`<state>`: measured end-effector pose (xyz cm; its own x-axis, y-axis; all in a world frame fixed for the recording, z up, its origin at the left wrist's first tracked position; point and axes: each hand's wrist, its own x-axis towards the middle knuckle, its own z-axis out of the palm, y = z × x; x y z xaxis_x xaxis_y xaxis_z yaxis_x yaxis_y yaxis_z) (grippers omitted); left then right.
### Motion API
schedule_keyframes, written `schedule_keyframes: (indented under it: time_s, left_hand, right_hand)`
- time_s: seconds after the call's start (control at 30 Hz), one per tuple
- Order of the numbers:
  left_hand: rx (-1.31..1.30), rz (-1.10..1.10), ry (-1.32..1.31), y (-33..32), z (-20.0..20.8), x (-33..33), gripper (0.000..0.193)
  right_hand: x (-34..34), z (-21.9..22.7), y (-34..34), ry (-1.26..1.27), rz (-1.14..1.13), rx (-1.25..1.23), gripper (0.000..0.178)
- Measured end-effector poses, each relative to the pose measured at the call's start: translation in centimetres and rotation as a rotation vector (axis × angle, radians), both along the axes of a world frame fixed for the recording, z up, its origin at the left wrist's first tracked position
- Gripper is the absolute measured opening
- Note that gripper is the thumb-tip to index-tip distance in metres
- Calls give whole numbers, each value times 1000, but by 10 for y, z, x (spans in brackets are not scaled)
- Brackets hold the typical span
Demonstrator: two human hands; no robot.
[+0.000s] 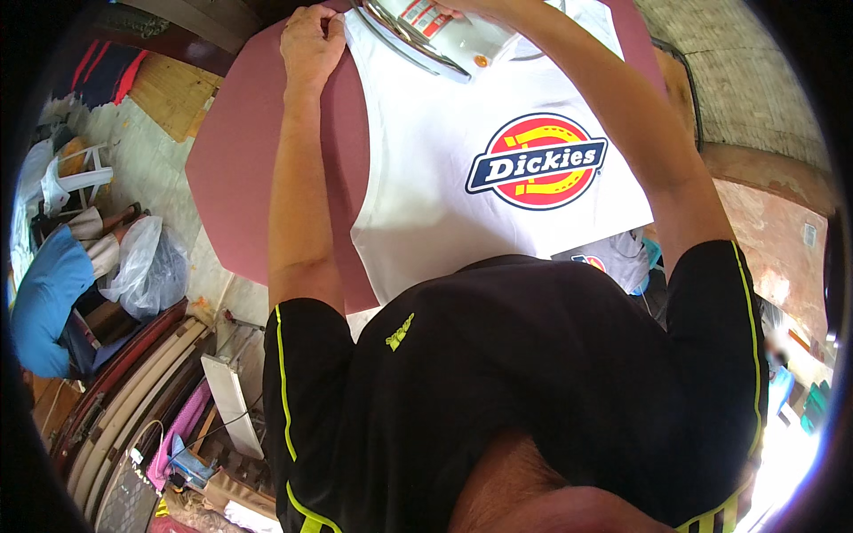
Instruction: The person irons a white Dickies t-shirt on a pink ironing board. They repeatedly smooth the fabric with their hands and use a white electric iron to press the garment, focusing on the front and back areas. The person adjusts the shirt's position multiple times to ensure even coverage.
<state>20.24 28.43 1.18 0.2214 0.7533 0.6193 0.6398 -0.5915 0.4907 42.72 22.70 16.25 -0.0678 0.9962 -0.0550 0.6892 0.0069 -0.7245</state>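
Observation:
A white sleeveless shirt (418,178) with a red, yellow and dark blue printed emblem (538,162) lies spread over a dusky-red table (240,169). At the far left edge of the cloth is my left hand (311,44), its fingers curled and pinching the border. A white and chrome clothes iron (471,44) rests on the upper part of the shirt, its metal rim toward my left hand. My right hand (462,5) grips the iron's handle; the top of the picture cuts off much of that hand and of the iron.
Beside the table's near right edge hangs a grey printed cloth (613,253). Folded tabletops (133,400) lean in a row at the lower left. Near them are a clear plastic bag (151,266), blue cloth (51,302) and a white plastic stool (87,176). A wooden board (169,93) lies on the floor.

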Motion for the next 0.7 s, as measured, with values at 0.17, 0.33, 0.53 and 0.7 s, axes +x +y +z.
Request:
schedule_keyframes:
  time_s: [0.17, 0.33, 0.53, 0.7]
  left_hand:
    - [-24, -71, -42, 2, 9, 13, 10]
    - [-113, -39, -112, -12, 17, 9, 9]
    - [-200, -39, -182, -16, 19, -1, 12]
    - [-100, -75, -22, -1, 24, 13, 16]
  right_hand:
    - [7, 7, -5, -5, -34, -9, 58]
    - [-2, 6, -8, 26, -16, -114, 59]
    - [-7, -3, -7, 54, 20, -46, 59]
    - [17, -16, 16, -80, 95, 85, 59]
